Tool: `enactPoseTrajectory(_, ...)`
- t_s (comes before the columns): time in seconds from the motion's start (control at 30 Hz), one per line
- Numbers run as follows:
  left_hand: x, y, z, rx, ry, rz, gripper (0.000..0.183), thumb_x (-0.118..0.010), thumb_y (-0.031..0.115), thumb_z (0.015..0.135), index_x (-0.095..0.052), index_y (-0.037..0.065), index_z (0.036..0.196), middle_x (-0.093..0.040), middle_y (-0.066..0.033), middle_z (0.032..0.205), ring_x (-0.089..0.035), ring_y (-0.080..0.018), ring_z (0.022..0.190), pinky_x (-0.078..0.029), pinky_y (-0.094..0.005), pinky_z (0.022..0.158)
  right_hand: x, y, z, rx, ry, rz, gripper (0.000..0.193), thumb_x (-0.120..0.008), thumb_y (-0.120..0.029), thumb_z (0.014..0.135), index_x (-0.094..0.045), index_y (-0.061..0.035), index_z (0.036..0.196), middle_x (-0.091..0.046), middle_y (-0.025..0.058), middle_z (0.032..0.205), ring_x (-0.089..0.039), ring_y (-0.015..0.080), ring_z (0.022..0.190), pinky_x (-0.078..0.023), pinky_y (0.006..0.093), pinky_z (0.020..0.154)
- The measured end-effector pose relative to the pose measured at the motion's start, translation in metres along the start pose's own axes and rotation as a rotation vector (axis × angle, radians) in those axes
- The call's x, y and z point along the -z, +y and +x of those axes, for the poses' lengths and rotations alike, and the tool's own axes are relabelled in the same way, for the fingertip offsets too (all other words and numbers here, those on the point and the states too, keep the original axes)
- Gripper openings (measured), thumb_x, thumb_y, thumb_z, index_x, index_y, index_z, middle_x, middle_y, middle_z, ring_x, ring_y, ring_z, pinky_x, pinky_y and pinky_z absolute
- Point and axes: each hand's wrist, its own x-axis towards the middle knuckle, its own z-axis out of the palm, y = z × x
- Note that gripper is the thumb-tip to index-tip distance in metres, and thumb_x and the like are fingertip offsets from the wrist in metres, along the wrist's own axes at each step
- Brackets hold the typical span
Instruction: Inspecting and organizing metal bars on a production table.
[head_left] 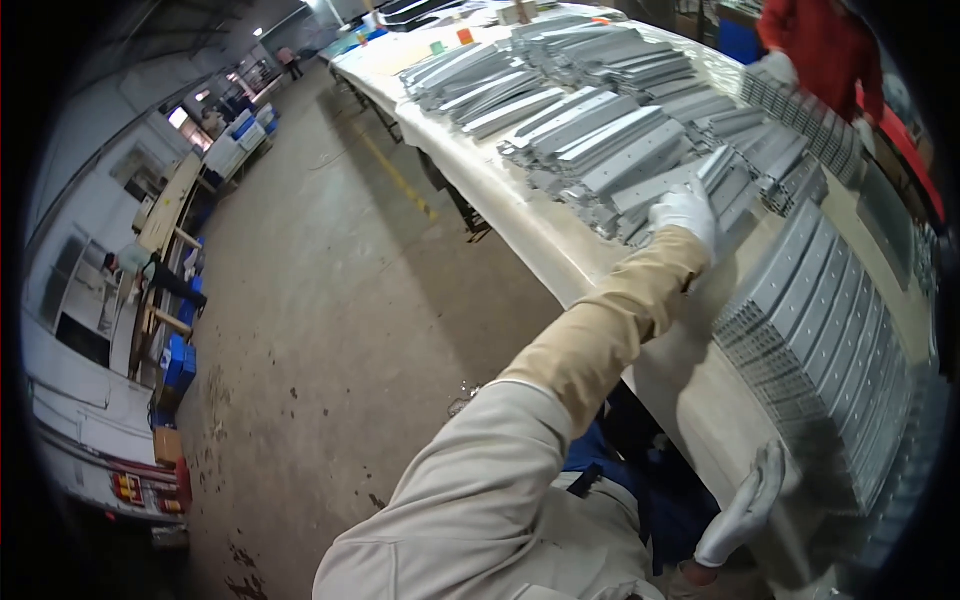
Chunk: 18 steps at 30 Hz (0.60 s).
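My left hand point(688, 215), in a white glove, reaches across the table and is closed on the end of a grey metal profile point(714, 170). That profile lies tilted on a loose heap of similar metal profiles point(620, 150). Farther down at the right, my right hand point(745, 505), also gloved in white, is at the table's near edge with its fingers stretched out. Nothing shows in it. Beside it stands a neat stack of metal profiles point(815, 330) with rows of small holes.
The table point(560, 265) has a pale cover. Across it, a person in red point(825, 50) has gloved hands by another profile stack point(805, 120). Concrete floor point(330, 330) lies left. A person bends at a wall bench point(145, 270), near blue bins point(180, 362).
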Motion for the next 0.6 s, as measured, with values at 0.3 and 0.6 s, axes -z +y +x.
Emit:
enactPoseTrajectory(0.3, 0.041, -0.024, 0.013, 0.051, -0.248, -0.199, 0.13, -0.095, 0.039, 0.063, -0.019, 0.002, 0.162, -0.06, -0.0265, 0.14, -0.064, -0.0335, 0.126, -0.054, -0.0429, 0.101, 0.01, 0.025, -0.026, -0.017, -0.126, -0.197, 0.035, -0.047, 0.004, 0.104, -0.056, 0.0089, 0.137, -0.058, 0.0176, 0.14, -0.063, 0.0283, 0.123, -0.05, 0.0372, 0.107)
enactPoseTrajectory(0.6, 0.055, -0.059, 0.029, 0.013, -0.342, -0.626, 0.061, -0.088, 0.044, 0.072, -0.076, 0.0, 0.113, -0.076, -0.0125, 0.104, -0.072, -0.0217, 0.091, -0.058, -0.0355, 0.078, 0.008, 0.018, -0.02, 0.025, -0.081, -0.432, 0.029, -0.057, 0.003, 0.099, -0.066, 0.0056, 0.126, -0.064, 0.0191, 0.131, -0.064, 0.0287, 0.118, -0.051, 0.037, 0.104)
